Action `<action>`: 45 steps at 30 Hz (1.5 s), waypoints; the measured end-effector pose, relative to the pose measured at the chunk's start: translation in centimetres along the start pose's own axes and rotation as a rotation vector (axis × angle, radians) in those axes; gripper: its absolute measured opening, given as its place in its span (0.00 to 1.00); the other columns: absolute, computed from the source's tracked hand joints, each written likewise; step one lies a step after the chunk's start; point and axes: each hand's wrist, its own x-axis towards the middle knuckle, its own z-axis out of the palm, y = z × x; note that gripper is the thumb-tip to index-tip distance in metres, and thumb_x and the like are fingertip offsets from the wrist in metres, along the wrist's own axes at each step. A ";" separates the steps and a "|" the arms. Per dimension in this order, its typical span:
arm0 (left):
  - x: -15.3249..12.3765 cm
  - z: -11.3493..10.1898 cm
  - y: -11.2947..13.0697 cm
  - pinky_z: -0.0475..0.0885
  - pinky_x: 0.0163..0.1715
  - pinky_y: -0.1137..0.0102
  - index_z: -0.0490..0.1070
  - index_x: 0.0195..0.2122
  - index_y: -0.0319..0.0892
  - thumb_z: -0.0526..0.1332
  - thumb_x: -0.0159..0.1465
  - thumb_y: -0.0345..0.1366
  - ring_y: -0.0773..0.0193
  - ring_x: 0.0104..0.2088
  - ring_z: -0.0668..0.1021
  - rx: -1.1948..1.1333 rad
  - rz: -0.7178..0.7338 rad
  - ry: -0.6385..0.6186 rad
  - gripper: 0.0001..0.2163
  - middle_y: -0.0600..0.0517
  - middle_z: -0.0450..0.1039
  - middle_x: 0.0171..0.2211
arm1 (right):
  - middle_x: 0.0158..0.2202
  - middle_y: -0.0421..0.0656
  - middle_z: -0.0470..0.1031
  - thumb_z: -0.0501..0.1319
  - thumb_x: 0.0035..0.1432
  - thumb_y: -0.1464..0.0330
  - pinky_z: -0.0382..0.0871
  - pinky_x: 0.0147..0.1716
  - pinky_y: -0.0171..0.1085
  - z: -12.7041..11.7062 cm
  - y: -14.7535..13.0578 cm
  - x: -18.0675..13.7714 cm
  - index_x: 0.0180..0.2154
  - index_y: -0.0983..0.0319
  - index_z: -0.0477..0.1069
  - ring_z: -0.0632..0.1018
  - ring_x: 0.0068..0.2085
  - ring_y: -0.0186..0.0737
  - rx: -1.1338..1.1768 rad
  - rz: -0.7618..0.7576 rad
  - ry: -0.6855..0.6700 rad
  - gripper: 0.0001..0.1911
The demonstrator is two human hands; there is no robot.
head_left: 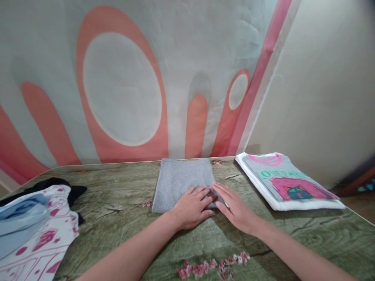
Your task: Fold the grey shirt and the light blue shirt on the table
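Pink flowers (202, 267) pattern the bench (131, 255); between rumpled clothes (43, 230) and folded shirts (293, 175) lies grey cloth (183, 175), left hand (190, 208) resting flat on it, holding nothing, right hand (236, 210) touching its edge, grip unclear.

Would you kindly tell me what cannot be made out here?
Head view, gray cloth: near edge partly covered by left hand and right hand.
Head view, patterned garment: cut off by the left and bottom edges.
Head view, gray shirt: last green letters too blurred to read.
Head view, white cloth: mostly hidden under the shirt.
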 end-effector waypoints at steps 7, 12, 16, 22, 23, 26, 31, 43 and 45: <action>0.1 0.1 0.3 0.46 0.59 0.61 0.50 0.61 0.41 0.44 0.66 0.48 0.60 0.61 0.55 0.001 -0.073 0.003 0.25 0.46 0.53 0.61 | 0.65 0.47 0.42 0.46 0.61 0.54 0.43 0.61 0.50 0.3 -0.1 -0.5 0.63 0.61 0.42 0.48 0.64 0.45 -0.099 -0.009 -0.214 0.34; 0.0 0.2 0.3 0.45 0.59 0.60 0.49 0.61 0.41 0.41 0.66 0.51 0.59 0.61 0.54 0.015 -0.048 -0.022 0.27 0.47 0.51 0.62 | 0.65 0.44 0.41 0.43 0.63 0.54 0.42 0.61 0.48 0.1 0.3 0.0 0.63 0.61 0.40 0.46 0.64 0.42 -0.057 0.048 -0.210 0.32; -0.1 0.2 0.2 0.45 0.59 0.60 0.51 0.61 0.40 0.41 0.65 0.53 0.58 0.61 0.54 0.010 -0.040 -0.034 0.28 0.46 0.52 0.61 | 0.65 0.43 0.40 0.42 0.63 0.54 0.39 0.61 0.48 0.0 1.1 1.5 0.63 0.60 0.40 0.44 0.64 0.41 -0.036 0.035 -0.233 0.32; -0.3 -0.1 0.2 0.45 0.59 0.59 0.55 0.59 0.41 0.41 0.65 0.54 0.57 0.61 0.55 -0.017 -0.035 -0.035 0.28 0.45 0.54 0.60 | 0.65 0.46 0.44 0.40 0.62 0.52 0.37 0.61 0.49 0.5 3.1 4.9 0.62 0.62 0.46 0.46 0.64 0.42 -0.099 0.107 -0.205 0.32; -0.3 -0.2 0.2 0.46 0.59 0.59 0.54 0.59 0.41 0.41 0.65 0.54 0.56 0.61 0.56 -0.022 -0.040 -0.033 0.28 0.46 0.55 0.60 | 0.65 0.45 0.44 0.39 0.62 0.52 0.37 0.61 0.48 0.8 3.4 5.5 0.62 0.62 0.47 0.46 0.64 0.42 -0.102 0.112 -0.186 0.32; -0.3 -0.3 0.2 0.46 0.58 0.58 0.52 0.60 0.42 0.41 0.65 0.54 0.56 0.61 0.55 -0.034 -0.039 -0.037 0.28 0.46 0.53 0.61 | 0.65 0.46 0.43 0.41 0.62 0.52 0.39 0.60 0.47 1.7 4.5 7.7 0.62 0.62 0.46 0.46 0.64 0.42 -0.083 0.119 -0.184 0.33; -0.3 -0.4 0.1 0.45 0.59 0.59 0.52 0.60 0.42 0.40 0.65 0.54 0.57 0.61 0.54 -0.036 -0.024 -0.047 0.28 0.46 0.51 0.62 | 0.57 0.50 0.64 0.51 0.59 0.61 0.55 0.55 0.41 2.3 6.8 11.9 0.55 0.65 0.63 0.64 0.57 0.43 -0.033 0.295 0.010 0.25; -0.6 -0.6 0.2 0.46 0.59 0.57 0.52 0.61 0.42 0.40 0.65 0.53 0.56 0.61 0.55 -0.051 -0.047 -0.050 0.28 0.46 0.50 0.62 | 0.37 0.59 0.76 0.51 0.55 0.53 0.65 0.35 0.45 4.2 8.6 18.0 0.36 0.67 0.75 0.76 0.39 0.55 -0.109 0.703 0.213 0.25; -0.6 -0.6 0.3 0.46 0.59 0.57 0.52 0.60 0.42 0.40 0.65 0.53 0.56 0.61 0.55 -0.047 -0.050 -0.050 0.28 0.46 0.51 0.62 | 0.37 0.56 0.76 0.53 0.54 0.54 0.65 0.35 0.43 4.5 8.5 18.4 0.36 0.65 0.74 0.76 0.40 0.53 -0.105 0.692 0.228 0.22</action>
